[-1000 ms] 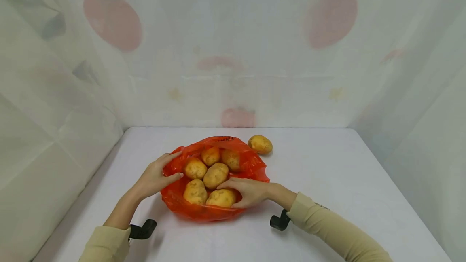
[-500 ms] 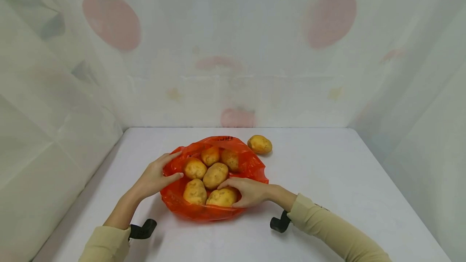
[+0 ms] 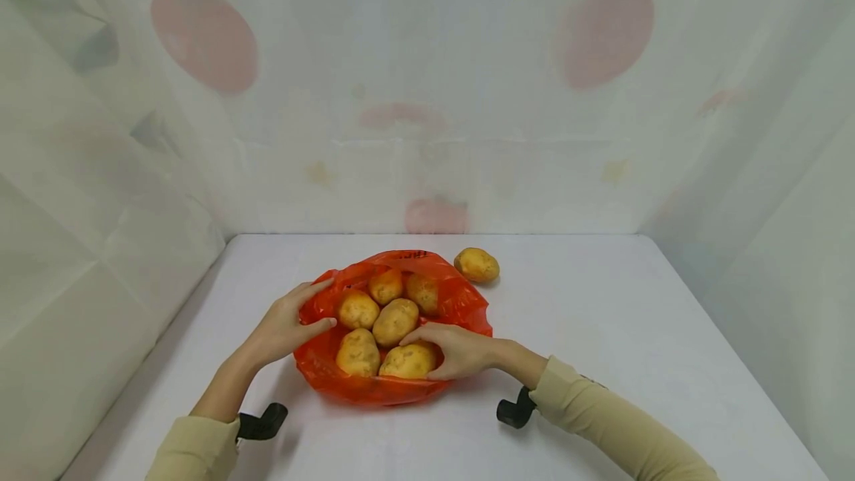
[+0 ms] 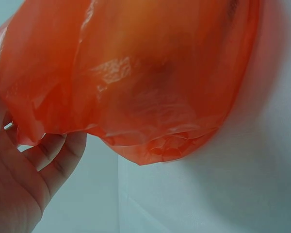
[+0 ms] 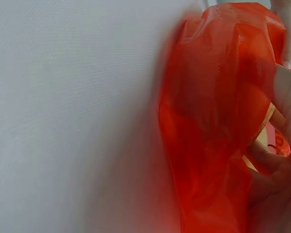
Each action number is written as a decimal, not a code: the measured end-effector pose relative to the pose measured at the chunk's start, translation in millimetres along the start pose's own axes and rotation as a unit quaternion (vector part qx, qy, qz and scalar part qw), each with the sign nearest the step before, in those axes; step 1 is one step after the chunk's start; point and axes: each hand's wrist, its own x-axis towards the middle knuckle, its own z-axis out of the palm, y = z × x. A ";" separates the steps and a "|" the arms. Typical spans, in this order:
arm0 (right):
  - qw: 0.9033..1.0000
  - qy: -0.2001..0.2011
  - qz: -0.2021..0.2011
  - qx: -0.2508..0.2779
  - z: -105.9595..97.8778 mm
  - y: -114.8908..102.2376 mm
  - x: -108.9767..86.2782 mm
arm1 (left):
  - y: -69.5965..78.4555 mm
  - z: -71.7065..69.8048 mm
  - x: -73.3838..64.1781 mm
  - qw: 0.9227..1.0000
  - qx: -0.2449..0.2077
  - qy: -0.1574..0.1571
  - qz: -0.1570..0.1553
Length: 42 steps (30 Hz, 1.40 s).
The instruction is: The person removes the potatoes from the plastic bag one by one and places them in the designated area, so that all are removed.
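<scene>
A red plastic bag (image 3: 364, 390) lies spread with its mouth open upward and several potatoes inside. My left hand (image 3: 282, 324) holds the bag's left rim, thumb toward the inside; in the left wrist view its fingers (image 4: 70, 145) curl behind the plastic. At the bag's front right, my right hand (image 3: 461, 352) grips a potato (image 3: 406, 364) from its right side, thumb and fingers around it. Another potato (image 3: 395, 323) sits in the middle of the heap, touching its neighbours. In the right wrist view, red plastic (image 5: 208, 111) hides most of the gripped potato.
A single potato (image 3: 477, 265) lies on the white table (image 3: 601, 318) outside the bag, just beyond its back right edge. White printed curtains (image 3: 427, 95) stand behind the table and on both sides. A black wrist mount (image 3: 516, 408) hangs under the right forearm, and another (image 3: 263, 421) by the left.
</scene>
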 end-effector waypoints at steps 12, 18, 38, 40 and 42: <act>0.999 0.030 0.033 0.006 -15.8 -7.4 -7.2 | -1.1 -0.1 -0.7 1.000 0.001 -0.002 -0.002; 0.998 0.051 0.032 0.022 -23.4 -9.1 -11.1 | -0.6 -0.7 -1.0 1.000 0.008 0.000 0.000; 0.985 0.145 0.035 0.082 -63.4 -5.3 -29.0 | -2.2 2.4 -1.8 1.000 -0.001 -0.001 -0.003; 0.984 0.156 0.039 0.077 -66.4 -2.8 -31.4 | -3.1 3.0 -2.0 1.000 0.002 0.000 -0.006; 0.983 0.165 0.047 0.071 -69.5 -0.4 -34.1 | -4.7 3.6 -2.1 1.000 0.006 0.001 -0.010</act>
